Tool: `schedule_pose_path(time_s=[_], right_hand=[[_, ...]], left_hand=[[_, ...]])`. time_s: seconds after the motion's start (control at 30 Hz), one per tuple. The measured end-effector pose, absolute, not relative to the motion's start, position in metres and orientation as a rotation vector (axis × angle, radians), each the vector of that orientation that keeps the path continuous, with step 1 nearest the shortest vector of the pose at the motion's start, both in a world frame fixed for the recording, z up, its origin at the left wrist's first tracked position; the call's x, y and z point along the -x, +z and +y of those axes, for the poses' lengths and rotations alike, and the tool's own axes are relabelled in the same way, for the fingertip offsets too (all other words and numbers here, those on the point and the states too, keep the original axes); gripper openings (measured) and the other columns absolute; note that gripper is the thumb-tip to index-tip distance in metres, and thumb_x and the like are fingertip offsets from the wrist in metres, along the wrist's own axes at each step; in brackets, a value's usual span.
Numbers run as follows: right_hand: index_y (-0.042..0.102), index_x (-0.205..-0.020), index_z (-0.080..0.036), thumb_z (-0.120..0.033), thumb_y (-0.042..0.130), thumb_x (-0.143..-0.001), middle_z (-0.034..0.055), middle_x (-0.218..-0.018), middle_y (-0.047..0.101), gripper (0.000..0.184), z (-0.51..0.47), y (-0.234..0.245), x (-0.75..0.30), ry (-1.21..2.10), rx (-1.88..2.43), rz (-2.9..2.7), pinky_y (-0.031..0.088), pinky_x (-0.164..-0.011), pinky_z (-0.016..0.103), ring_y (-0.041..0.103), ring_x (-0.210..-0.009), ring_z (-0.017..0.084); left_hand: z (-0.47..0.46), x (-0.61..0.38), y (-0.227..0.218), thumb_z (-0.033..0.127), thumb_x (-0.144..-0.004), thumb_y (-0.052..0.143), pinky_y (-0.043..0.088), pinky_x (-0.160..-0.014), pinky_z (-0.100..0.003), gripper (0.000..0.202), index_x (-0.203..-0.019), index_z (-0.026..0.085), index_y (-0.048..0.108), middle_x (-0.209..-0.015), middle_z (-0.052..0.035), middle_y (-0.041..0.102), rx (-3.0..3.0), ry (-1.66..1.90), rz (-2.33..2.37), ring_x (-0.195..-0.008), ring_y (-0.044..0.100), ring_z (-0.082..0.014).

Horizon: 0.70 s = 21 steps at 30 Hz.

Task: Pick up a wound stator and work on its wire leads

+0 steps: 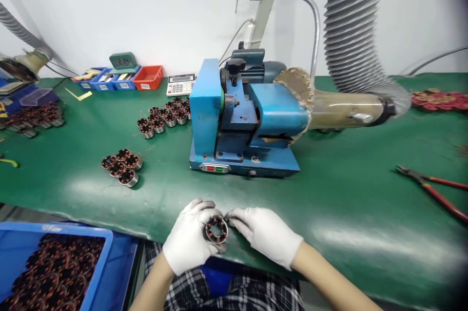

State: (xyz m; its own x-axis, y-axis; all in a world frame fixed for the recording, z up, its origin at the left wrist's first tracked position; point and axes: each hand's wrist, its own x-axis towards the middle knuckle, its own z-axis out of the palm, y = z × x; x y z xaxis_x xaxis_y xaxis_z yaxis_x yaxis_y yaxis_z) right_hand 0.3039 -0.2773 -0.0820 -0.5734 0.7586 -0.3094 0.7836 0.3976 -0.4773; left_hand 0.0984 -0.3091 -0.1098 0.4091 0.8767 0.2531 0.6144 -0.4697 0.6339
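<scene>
My left hand (187,239), in a white glove with greyed fingertips, grips a motor stator (219,239) near the table's front edge. The stator is a silver ring with copper coils and black parts inside, its open end turned up towards me. Just right of it is my right hand (266,236), also gloved, with thumb and fingers pinched together close to the ring's rim. Whatever sits in that pinch is too small to make out. Further left on the table stands a small group of similar stators (127,177) with thin loose wires.
A blue machine (206,111) with a grey duct hose (351,28) stands beyond my hands. More stators (158,126) stand left of it. A blue bin (107,252) of stators is at lower left. Red-handled pliers (420,178) lie right. Small bins (148,78) and a calculator (180,87) line the back.
</scene>
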Motion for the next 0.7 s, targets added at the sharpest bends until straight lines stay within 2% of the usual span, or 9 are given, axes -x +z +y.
schedule_pose_path(time_s=[0.1, 0.17, 0.2, 0.27, 0.33, 0.37, 0.43, 0.53, 0.7], right_hand=[[0.055, -0.090, -0.008, -0.036, 0.039, -0.086, 0.0070, -0.084, 0.059, 0.032, -0.276, -0.083, -0.317, -1.874, -1.363, 2.118, 0.031, -0.043, 0.021, 0.044, -0.047, 0.008], [0.049, -0.097, -0.004, -0.049, 0.049, -0.077, 0.0125, -0.087, 0.058, 0.049, -0.278, -0.084, -0.329, -2.379, -1.536, 1.780, 0.019, -0.033, 0.018, 0.033, -0.036, 0.003], [0.046, -0.101, -0.003, -0.054, 0.053, -0.073, 0.0154, -0.090, 0.058, 0.059, -0.279, -0.084, -0.333, -2.476, -1.730, 1.734, 0.023, -0.034, 0.018, 0.037, -0.038, 0.004], [0.046, -0.106, -0.004, -0.050, 0.055, -0.075, 0.0170, -0.101, 0.056, 0.056, -0.284, -0.083, -0.333, -2.289, -1.985, 2.070, 0.043, -0.058, 0.022, 0.054, -0.067, 0.011], [0.049, -0.115, -0.008, -0.031, 0.052, -0.081, 0.0119, -0.116, 0.049, 0.041, -0.291, -0.083, -0.324, -1.742, -1.738, 2.645, 0.037, -0.092, 0.030, 0.047, -0.105, 0.016], [0.050, -0.118, -0.011, -0.022, 0.050, -0.081, 0.0092, -0.117, 0.049, 0.038, -0.295, -0.084, -0.318, -1.420, -1.551, 2.838, 0.032, -0.097, 0.034, 0.043, -0.110, 0.017], [0.052, -0.116, -0.013, -0.017, 0.050, -0.082, 0.0075, -0.105, 0.052, 0.035, -0.301, -0.089, -0.304, -1.038, -1.362, 2.993, 0.036, -0.085, 0.037, 0.045, -0.097, 0.020], [0.055, -0.101, -0.012, -0.021, 0.044, -0.088, 0.0065, -0.087, 0.053, 0.019, -0.307, -0.101, -0.291, -0.788, -1.379, 3.156, 0.034, -0.070, 0.032, 0.044, -0.078, 0.019], [0.053, -0.074, -0.010, 0.000, 0.047, -0.070, 0.0060, -0.068, 0.044, 0.012, -0.309, -0.110, -0.288, -0.294, -1.344, 3.389, 0.019, -0.062, 0.029, 0.029, -0.066, 0.018]], left_hand=[[-0.311, -0.095, -0.108, 0.029, -0.048, 0.078, 0.026, -0.102, -0.025, 0.062, -0.104, 0.025, 0.051, -0.115, 0.0041, 0.050, -2.224, 0.785, 1.272, -0.111, 0.043, -0.0117], [-0.312, -0.095, -0.105, 0.028, -0.047, 0.078, 0.027, -0.101, -0.025, 0.064, -0.104, 0.025, 0.051, -0.114, 0.0035, 0.051, -2.244, 0.793, 1.282, -0.111, 0.043, -0.0118], [-0.313, -0.095, -0.104, 0.027, -0.047, 0.078, 0.027, -0.101, -0.024, 0.064, -0.104, 0.024, 0.051, -0.115, 0.0027, 0.050, -2.261, 0.793, 1.290, -0.111, 0.043, -0.0119], [-0.313, -0.096, -0.103, 0.026, -0.047, 0.076, 0.028, -0.100, -0.024, 0.065, -0.106, 0.023, 0.050, -0.117, 0.0006, 0.048, -2.294, 0.793, 1.304, -0.114, 0.041, -0.0123], [-0.313, -0.098, -0.103, 0.028, -0.052, 0.072, 0.027, -0.102, -0.025, 0.062, -0.109, 0.023, 0.047, -0.117, 0.0011, 0.048, -2.317, 0.774, 1.301, -0.117, 0.037, -0.0118], [-0.312, -0.099, -0.104, 0.028, -0.054, 0.070, 0.026, -0.103, -0.025, 0.061, -0.110, 0.024, 0.046, -0.116, 0.0026, 0.048, -2.330, 0.781, 1.292, -0.118, 0.036, -0.0114], [-0.312, -0.100, -0.105, 0.026, -0.055, 0.069, 0.026, -0.103, -0.026, 0.060, -0.110, 0.025, 0.044, -0.111, 0.0062, 0.051, -2.347, 0.818, 1.265, -0.117, 0.036, -0.0108], [-0.311, -0.100, -0.107, 0.024, -0.053, 0.070, 0.027, -0.103, -0.029, 0.057, -0.106, 0.024, 0.046, -0.106, 0.0065, 0.054, -2.337, 0.884, 1.283, -0.114, 0.040, -0.0120], [-0.314, -0.104, -0.115, 0.030, -0.050, 0.073, 0.032, -0.098, -0.030, 0.053, -0.099, 0.022, 0.052, -0.101, 0.0048, 0.055, -2.318, 0.954, 1.358, -0.109, 0.044, -0.0138]])
